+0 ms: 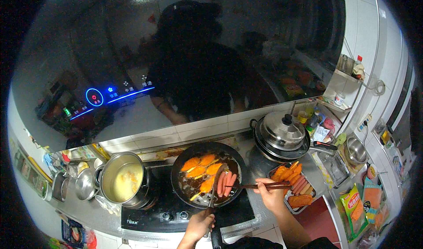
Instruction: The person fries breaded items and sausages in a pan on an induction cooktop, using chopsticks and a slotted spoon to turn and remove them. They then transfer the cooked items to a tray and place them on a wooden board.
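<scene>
My left hand (pixel 199 225) grips the handle of a spatula (pixel 216 183), whose blade reaches into a black frying pan (pixel 242 165). In my right hand (pixel 271 196) is a pair of dark chopsticks (pixel 248 186), their tips touching the pink sausages (pixel 227 183) at the pan's right side. These sausages lie side by side against the spatula blade. Orange coated pieces on sticks (pixel 198 165) fry in bubbling oil to the left. The pan's handle (pixel 216 237) points toward me, close to my left hand. Beside my right wrist, a metal tray (pixel 295 211) holds more sausages and orange pieces.
A deep steel pot (pixel 101 186) of yellowish liquid stands left on the black gas stove (pixel 152 221). Behind right is a lidded pan (pixel 282 133) with its handle sticking out rightward. The dark range hood (pixel 231 67) overhangs everything. Food packets (pixel 353 212) lie far right.
</scene>
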{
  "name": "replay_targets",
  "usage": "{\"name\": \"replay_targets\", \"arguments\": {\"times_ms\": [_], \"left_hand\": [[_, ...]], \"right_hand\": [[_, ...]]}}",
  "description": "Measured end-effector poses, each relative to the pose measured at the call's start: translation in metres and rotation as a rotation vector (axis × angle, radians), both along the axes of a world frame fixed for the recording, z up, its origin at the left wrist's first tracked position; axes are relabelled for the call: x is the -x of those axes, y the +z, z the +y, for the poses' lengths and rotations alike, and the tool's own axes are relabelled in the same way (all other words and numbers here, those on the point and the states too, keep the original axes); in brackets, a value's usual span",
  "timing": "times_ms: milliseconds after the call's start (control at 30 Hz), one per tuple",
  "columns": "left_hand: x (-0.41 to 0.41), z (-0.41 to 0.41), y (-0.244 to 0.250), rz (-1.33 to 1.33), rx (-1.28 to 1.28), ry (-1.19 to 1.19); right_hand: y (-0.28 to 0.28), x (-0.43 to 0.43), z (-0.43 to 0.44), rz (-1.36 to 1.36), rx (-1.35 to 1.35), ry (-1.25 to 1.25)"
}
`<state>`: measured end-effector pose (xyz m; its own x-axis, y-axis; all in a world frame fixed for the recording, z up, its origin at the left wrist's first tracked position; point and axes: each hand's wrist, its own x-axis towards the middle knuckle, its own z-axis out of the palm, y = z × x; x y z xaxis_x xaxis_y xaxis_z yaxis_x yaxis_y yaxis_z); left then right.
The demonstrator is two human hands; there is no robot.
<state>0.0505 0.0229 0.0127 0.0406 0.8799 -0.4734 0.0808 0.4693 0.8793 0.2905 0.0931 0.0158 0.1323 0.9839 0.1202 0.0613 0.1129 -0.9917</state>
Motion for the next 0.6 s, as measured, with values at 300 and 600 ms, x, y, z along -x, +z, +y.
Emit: {"name": "replay_targets", "arguments": {"times_ms": [300, 600], "left_hand": [[-0.005, -0.003, -0.003, 0.297, -0.166, -0.046], [-0.001, -0.007, 0.002, 0.361, -0.135, -0.054]], "right_hand": [[0.022, -0.006, -0.004, -0.044, -0.125, 0.036], [-0.030, 0.021, 0.021, 0.060, -0.085, 0.146]]}}
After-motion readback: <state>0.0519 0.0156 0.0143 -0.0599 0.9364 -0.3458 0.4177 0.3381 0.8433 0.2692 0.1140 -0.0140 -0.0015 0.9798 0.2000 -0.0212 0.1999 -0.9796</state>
